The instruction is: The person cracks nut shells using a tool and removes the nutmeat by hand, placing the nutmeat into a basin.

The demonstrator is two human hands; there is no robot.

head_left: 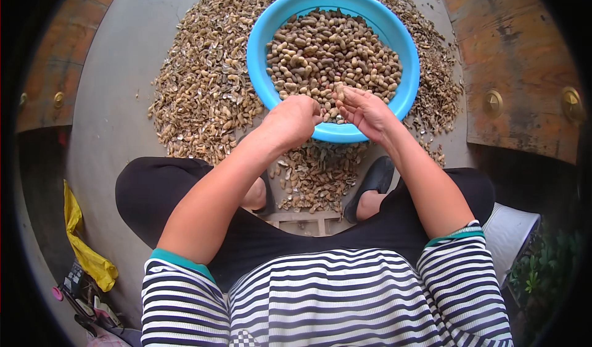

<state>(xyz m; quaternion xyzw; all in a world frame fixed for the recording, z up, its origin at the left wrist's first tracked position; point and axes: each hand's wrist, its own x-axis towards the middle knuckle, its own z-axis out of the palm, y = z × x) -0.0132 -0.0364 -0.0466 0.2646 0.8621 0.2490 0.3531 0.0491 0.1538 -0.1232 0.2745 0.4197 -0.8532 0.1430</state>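
A blue plastic basin (256, 75) heaped with unshelled peanuts (333, 48) sits in front of me. Over its near rim, my right hand (368, 114) pinches a pale peanut (340, 91) between thumb and fingertips. Just left of it, my left hand (292, 121) is curled closed, back of the hand up, over the same rim. What its fingers hold, if anything, is hidden beneath them. A small gap separates the two hands.
Broken peanut shells (200, 78) lie in a wide heap around the basin and between my shoes (374, 183). Wooden panels (512, 57) with round metal studs stand at both sides. A yellow cloth or bag (86, 245) lies at lower left, a pale bucket-like container (507, 233) at right.
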